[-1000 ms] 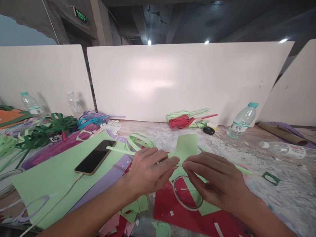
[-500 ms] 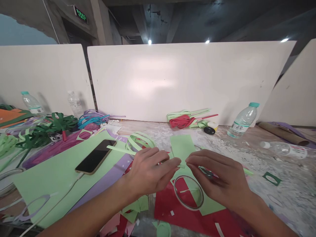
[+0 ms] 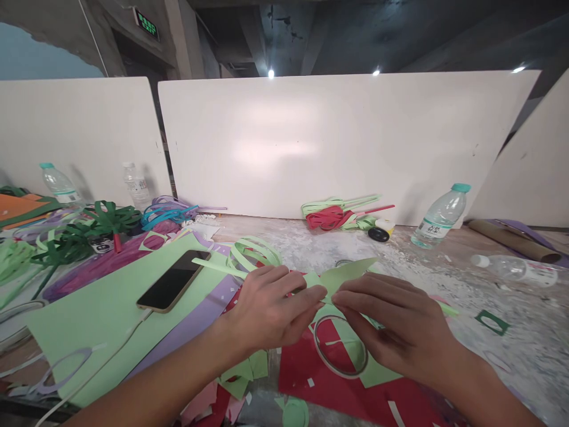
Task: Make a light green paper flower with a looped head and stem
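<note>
My left hand and my right hand meet at their fingertips over the table and pinch the same small light green paper piece. The piece juts away from me in a flat pointed shape. Under my hands lies a red paper sheet with a clear tape ring and light green offcuts on it. A curl of light green paper strips sits just beyond my left hand.
A phone with a cable lies on a large light green sheet at left. Dark green paper strips and water bottles stand farther back. White partition boards close off the table's far side.
The green piece stood upright as a rectangle; now it is tipped down flat and looks pointed. My right fingers have closed back in toward my left fingertips.
</note>
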A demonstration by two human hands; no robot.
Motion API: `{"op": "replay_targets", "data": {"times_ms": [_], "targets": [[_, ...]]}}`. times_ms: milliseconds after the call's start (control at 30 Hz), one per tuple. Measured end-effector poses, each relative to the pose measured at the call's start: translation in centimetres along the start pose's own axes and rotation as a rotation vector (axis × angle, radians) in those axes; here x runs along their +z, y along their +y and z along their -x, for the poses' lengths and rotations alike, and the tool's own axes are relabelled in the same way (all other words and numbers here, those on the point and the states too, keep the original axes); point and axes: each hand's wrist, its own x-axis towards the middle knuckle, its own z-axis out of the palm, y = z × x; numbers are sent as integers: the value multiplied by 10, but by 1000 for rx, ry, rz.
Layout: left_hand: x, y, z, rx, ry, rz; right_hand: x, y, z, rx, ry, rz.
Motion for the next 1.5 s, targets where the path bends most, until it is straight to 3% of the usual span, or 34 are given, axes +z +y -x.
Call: {"op": "replay_targets", "data": {"times_ms": [1500], "targets": [[-1, 1, -1, 6, -4, -2, -3, 2, 2, -32, -77, 40]]}}
